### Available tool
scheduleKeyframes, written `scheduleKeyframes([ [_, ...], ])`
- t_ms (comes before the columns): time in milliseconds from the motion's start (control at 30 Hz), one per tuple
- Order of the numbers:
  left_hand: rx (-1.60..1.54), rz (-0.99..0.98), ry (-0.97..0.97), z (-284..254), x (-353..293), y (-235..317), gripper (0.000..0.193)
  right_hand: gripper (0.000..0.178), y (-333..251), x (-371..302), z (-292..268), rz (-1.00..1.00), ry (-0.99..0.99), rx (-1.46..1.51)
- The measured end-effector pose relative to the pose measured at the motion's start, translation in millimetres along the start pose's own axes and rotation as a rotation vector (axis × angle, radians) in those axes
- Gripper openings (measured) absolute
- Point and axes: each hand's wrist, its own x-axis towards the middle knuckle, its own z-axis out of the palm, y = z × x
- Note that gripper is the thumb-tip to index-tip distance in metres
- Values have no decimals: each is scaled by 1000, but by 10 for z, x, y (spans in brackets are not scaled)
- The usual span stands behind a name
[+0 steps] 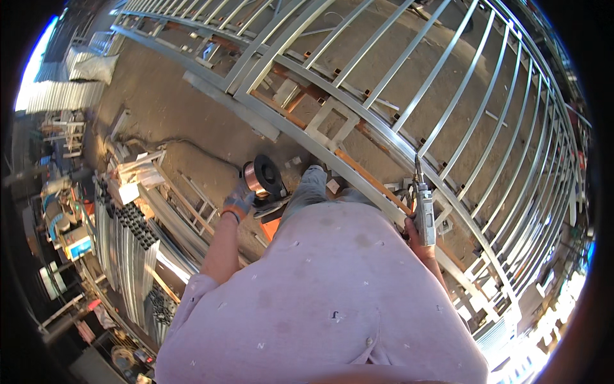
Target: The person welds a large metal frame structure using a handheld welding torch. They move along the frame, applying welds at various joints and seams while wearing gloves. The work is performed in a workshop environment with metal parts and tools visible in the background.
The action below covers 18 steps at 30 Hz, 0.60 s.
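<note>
My left hand [239,202], in a grey glove with an orange cuff, is at the near-left side of a copper wire spool [257,176] with a black flange. Its fingers blend into the dark rim; whether they grip it is unclear. An orange machine [271,227] shows partly below the spool. My right hand [419,242] is wrapped around a boxy grey hand tool [424,214] with a thin dark tip. That tip points away from me, close to the rail of a silvery metal frame [400,148] with many parallel bars. Part of the right hand is hidden behind the tool.
A square metal plate with a cutout [332,123] lies across the frame's near rails. Stacked metal tubes [131,246] lie at left. A dark cable [198,146] crosses the dirt floor to the spool. Corrugated sheets [67,96] stand far left. My legs are close to the frame.
</note>
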Motion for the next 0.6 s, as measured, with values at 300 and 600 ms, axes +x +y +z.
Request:
scheduleKeyframes([
  [300, 9, 161, 590, -1450, 1882, 234, 75, 28, 215, -281, 477, 30, 198, 24],
  [600, 281, 71, 381, -1830, 2654, 898, 117, 44, 407, -520, 596, 11, 152, -130],
])
